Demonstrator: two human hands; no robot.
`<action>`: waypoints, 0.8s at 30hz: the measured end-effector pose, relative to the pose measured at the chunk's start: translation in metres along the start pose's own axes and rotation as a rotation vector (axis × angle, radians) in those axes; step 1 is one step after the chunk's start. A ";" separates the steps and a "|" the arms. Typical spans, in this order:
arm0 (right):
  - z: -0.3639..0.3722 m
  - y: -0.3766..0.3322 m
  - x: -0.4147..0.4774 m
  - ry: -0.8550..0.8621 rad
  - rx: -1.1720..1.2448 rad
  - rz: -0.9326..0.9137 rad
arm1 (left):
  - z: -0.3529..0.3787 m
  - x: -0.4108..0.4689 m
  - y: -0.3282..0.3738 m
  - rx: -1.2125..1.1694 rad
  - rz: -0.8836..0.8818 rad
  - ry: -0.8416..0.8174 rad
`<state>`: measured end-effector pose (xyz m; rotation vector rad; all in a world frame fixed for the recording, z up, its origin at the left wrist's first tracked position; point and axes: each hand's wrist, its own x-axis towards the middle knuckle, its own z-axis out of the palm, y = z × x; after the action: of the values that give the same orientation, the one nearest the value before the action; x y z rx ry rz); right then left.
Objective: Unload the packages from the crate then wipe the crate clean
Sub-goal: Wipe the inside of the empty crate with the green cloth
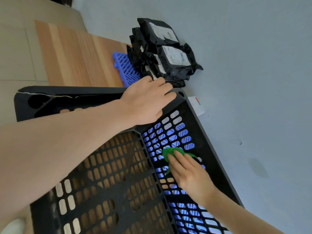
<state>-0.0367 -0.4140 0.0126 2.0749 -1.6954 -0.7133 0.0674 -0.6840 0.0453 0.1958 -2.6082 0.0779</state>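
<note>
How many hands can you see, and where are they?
2. The left hand rests on the far corner rim of the black crate. The right hand is inside the crate, pressing a green cloth against its side wall. None look hidden.

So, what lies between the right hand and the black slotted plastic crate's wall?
A green cloth, pressed by the right hand onto the black slotted plastic crate; head view shows it.
</note>
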 end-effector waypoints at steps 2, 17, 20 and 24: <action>-0.027 0.021 -0.007 0.025 -0.024 0.024 | -0.001 -0.001 0.001 0.002 -0.002 0.006; -0.037 0.066 0.078 0.304 -0.065 0.242 | -0.002 0.000 0.000 -0.015 0.017 0.018; -0.035 0.042 0.036 0.170 -0.039 0.174 | -0.002 -0.002 -0.001 -0.012 0.025 0.009; -0.031 0.020 -0.014 0.041 -0.010 0.089 | -0.003 -0.004 0.000 -0.006 0.022 0.000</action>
<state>-0.0363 -0.4054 0.0511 1.9805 -1.7453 -0.6455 0.0719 -0.6831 0.0459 0.1656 -2.6109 0.0780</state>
